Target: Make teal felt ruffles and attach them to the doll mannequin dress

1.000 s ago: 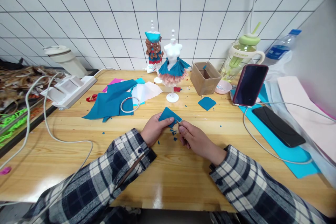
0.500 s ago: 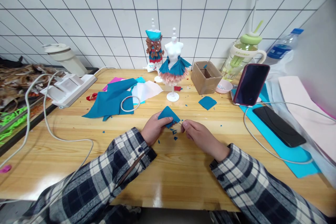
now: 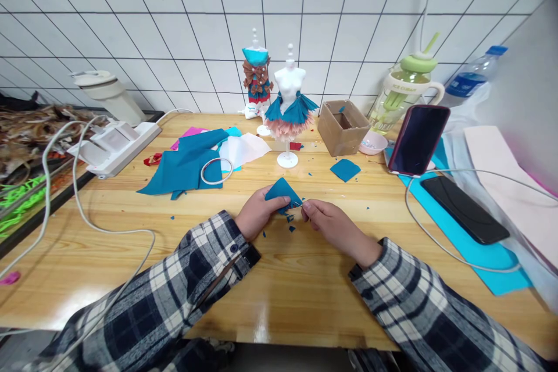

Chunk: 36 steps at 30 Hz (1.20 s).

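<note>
My left hand (image 3: 256, 214) pinches a small teal crepe-paper piece (image 3: 280, 188) just above the table, thumb on top. Its lower right edge looks cut into. From the right, my right hand (image 3: 331, 225) grips a thin metal tool (image 3: 298, 204) whose tip meets that edge; the fingers hide most of the tool, so its kind is unclear. Tiny teal scraps (image 3: 291, 228) lie below the piece. Another small teal piece (image 3: 345, 170) lies flat farther right. Behind the hands stands a white mini dress form (image 3: 290, 82) in a teal and pink skirt.
A second dressed form (image 3: 256, 78) stands by the wall. Larger teal sheets (image 3: 187, 163) with a white ring (image 3: 217, 172) lie left. At right are a cardboard box (image 3: 343, 135), a pink bowl (image 3: 374, 143), a propped phone (image 3: 421, 139), a flat black phone (image 3: 464, 209) and a cable.
The teal piece in my left hand has shifted and turned slightly to the right, its edge now closer to my right fingers. Less of the thin tool shows.
</note>
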Each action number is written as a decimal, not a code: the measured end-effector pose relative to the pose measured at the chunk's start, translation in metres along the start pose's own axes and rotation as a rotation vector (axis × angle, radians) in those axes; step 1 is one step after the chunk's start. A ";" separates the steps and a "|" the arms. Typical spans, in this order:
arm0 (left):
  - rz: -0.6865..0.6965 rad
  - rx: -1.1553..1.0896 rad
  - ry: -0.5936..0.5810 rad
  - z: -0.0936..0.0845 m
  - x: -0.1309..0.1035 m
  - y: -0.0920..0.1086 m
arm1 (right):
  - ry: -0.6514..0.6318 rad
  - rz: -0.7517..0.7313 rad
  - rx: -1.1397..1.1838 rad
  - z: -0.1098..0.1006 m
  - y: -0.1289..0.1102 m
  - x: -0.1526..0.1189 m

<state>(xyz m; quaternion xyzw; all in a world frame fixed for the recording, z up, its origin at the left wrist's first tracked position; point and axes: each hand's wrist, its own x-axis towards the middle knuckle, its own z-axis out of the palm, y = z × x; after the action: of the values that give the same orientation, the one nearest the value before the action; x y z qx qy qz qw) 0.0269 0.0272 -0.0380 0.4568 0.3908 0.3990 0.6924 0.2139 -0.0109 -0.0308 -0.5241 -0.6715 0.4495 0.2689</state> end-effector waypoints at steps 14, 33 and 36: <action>-0.002 0.004 0.010 0.001 0.000 0.001 | -0.007 0.003 0.004 0.000 0.000 0.002; -0.003 -0.063 0.081 0.004 0.001 0.005 | -0.007 0.013 0.042 0.005 0.000 -0.002; 0.005 -0.031 0.074 0.004 0.000 0.005 | -0.060 0.062 0.131 0.009 0.000 -0.004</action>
<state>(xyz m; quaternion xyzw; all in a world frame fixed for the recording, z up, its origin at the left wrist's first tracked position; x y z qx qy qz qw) 0.0295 0.0275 -0.0322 0.4320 0.4086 0.4233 0.6835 0.2080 -0.0170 -0.0344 -0.5121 -0.6321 0.5160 0.2683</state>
